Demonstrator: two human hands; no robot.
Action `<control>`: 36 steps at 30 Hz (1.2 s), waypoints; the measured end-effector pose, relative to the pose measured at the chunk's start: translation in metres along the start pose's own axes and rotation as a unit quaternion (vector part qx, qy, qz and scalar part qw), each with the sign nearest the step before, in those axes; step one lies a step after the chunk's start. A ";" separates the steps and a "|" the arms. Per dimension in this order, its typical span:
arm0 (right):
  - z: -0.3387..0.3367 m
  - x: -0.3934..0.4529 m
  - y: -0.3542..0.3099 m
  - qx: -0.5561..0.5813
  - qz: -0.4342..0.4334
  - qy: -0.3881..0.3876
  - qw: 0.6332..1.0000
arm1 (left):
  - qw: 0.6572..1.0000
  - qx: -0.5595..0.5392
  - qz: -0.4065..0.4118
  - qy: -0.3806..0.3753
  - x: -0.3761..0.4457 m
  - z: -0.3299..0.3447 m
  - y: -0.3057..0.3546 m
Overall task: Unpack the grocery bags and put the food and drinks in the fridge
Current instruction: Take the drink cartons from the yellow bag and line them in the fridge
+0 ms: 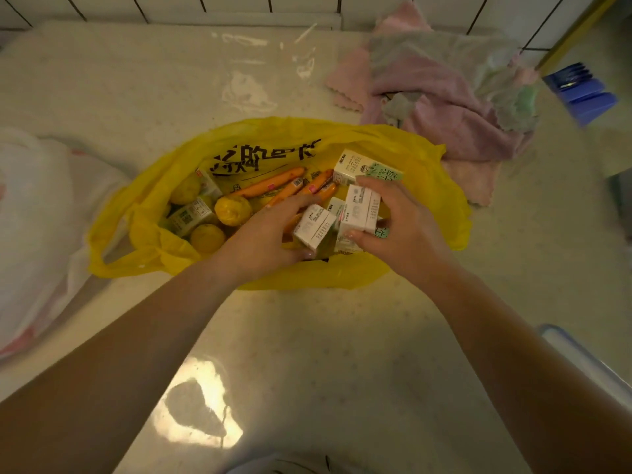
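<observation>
Both hands reached into the open yellow bag [410, 148], forearms stretched forward from the lower corners and converging over it. Left hand [263, 239] lay palm down, fingers and thumb curled round a small white carton [314, 227] tilted on its edge. Right hand [403, 224] clasped an upright white carton [360, 208] between thumb and fingers. At twelve o'clock from the right hand another carton with green print [362, 167] lay in the bag. At eleven o'clock from the left hand lay orange sausages [270, 186]; at nine o'clock, yellow fruits [232, 210] and more cartons [189, 217]. Farther out on the pale counter [307, 336], a white bag [37, 213] sat at nine o'clock and pink cloths [444, 94] at one o'clock.
</observation>
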State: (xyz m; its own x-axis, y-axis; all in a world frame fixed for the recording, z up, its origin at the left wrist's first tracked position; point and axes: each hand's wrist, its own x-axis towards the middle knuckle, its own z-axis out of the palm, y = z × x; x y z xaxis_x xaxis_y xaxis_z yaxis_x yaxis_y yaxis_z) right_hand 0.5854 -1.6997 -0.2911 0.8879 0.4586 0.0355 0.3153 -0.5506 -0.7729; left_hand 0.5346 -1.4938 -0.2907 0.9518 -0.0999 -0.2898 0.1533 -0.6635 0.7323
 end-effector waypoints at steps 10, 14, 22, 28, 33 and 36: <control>-0.001 -0.007 -0.029 0.030 0.032 -0.030 0.999 | 0.972 -0.124 -0.020 0.197 -0.042 0.004 0.008; 0.005 -0.013 -0.077 0.060 -0.027 -0.045 0.997 | 0.938 -0.205 -0.015 0.280 -0.087 -0.018 0.005; 0.080 -0.042 -0.196 0.087 -0.141 -0.142 0.976 | 0.882 -0.249 -0.034 0.398 -0.239 -0.058 -0.045; 0.195 -0.108 -0.294 0.076 -0.228 -0.234 0.942 | 0.835 -0.226 -0.082 0.495 -0.404 -0.068 -0.100; 0.290 -0.180 -0.383 0.071 -0.302 -0.292 0.905 | 0.808 -0.181 -0.128 0.546 -0.550 -0.078 -0.144; 0.341 -0.219 -0.430 0.080 -0.327 -0.317 0.887 | 0.786 -0.151 -0.161 0.577 -0.626 -0.083 -0.167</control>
State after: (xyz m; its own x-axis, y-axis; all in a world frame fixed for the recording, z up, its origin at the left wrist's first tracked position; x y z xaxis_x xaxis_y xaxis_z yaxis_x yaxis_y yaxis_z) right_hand 0.1416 -1.3256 -0.1821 0.1501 0.9713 0.1847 0.5965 0.0600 -0.8004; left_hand -0.0648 -1.2591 -0.1801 0.4301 0.8927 0.1347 0.3256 -0.2926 0.8991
